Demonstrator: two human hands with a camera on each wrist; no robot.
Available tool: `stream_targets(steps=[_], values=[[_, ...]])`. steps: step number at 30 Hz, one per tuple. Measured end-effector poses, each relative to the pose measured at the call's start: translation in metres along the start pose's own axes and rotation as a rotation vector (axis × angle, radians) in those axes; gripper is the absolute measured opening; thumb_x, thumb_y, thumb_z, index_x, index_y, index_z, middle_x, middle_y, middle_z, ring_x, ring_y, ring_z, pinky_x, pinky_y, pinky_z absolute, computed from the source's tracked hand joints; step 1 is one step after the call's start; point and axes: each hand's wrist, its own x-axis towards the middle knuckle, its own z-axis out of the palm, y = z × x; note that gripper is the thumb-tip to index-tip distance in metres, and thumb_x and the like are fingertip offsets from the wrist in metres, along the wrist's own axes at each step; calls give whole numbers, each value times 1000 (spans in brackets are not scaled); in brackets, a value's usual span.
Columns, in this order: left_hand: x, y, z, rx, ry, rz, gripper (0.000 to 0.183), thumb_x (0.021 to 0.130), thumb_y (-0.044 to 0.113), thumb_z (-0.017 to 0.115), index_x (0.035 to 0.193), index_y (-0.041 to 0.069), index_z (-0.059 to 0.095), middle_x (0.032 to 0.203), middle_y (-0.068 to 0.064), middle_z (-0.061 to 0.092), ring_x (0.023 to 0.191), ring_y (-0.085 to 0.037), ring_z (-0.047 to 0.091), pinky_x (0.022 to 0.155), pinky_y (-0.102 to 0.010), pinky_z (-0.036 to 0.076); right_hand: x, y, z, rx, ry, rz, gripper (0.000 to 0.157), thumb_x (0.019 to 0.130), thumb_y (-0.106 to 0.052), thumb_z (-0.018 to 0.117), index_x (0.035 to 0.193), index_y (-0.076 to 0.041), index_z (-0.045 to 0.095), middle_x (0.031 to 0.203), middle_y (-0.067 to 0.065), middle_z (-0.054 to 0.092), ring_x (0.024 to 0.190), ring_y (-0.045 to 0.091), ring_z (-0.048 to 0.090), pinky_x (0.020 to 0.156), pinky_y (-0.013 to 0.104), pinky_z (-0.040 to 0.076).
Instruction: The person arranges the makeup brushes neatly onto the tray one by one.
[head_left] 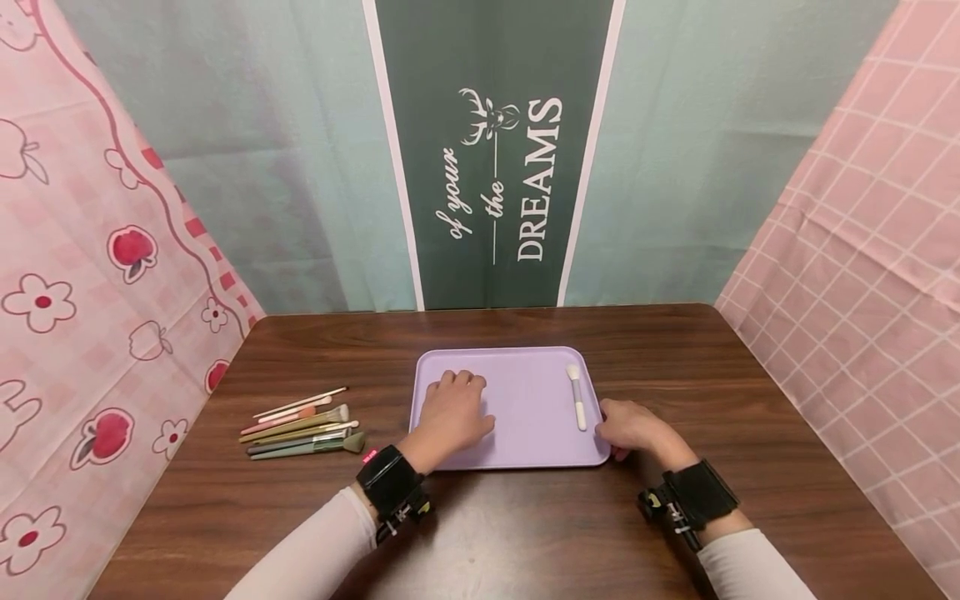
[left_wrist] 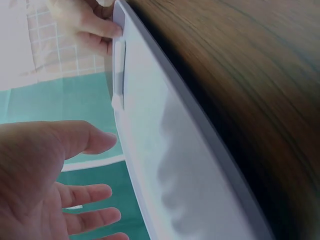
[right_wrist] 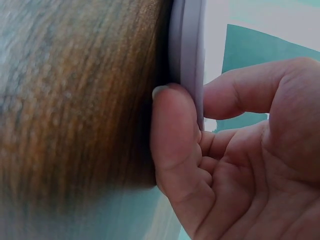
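Note:
A light purple tray (head_left: pixel 517 400) lies on the wooden table, with one makeup brush (head_left: pixel 577 400) on it along the right side. That brush has white bristles and a grey and white handle. My right hand (head_left: pixel 633 427) pinches the tray's right edge near the front corner. In the right wrist view its thumb is on one face of the rim (right_wrist: pixel 187 50) and a finger is curled underneath. Over the left part of the tray is my left hand (head_left: pixel 452 417), its fingers spread and nothing held. The left wrist view shows its fingertips apart from the tray surface, which carries their shadow.
Several makeup brushes (head_left: pixel 307 429) lie side by side on the table (head_left: pixel 660 350) left of the tray. A green curtain (head_left: pixel 300 208) with a dark printed panel hangs at the back. Pink patterned cloths line the left and right sides.

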Motion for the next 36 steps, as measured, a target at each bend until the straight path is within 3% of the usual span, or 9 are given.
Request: stream_targets(steps=[11,28,36], values=[[-15,-26,-12,-17,7,-64,56,88,40,75,131,7,61,129,-12,60,122,-35,51,101,-55,42,-2,0,0,-2,13,2,7,87,-7,54,91,-2,55,69,9,61,53,17,64,52,30,54],[-36,-63,-17,-19,38,-117,54,85,36,78,128,5,63,128,-16,60,121,-38,52,98,-57,44,-1,-1,-2,-5,6,-7,7,87,-6,54,90,-1,55,70,9,60,52,17,64,53,31,55],[-55,-90,-21,-14,57,-146,53,86,31,78,128,2,63,126,-20,60,120,-41,52,96,-60,45,0,-1,-1,-7,0,-13,5,87,-6,54,89,-2,55,68,9,61,52,16,64,52,30,55]])
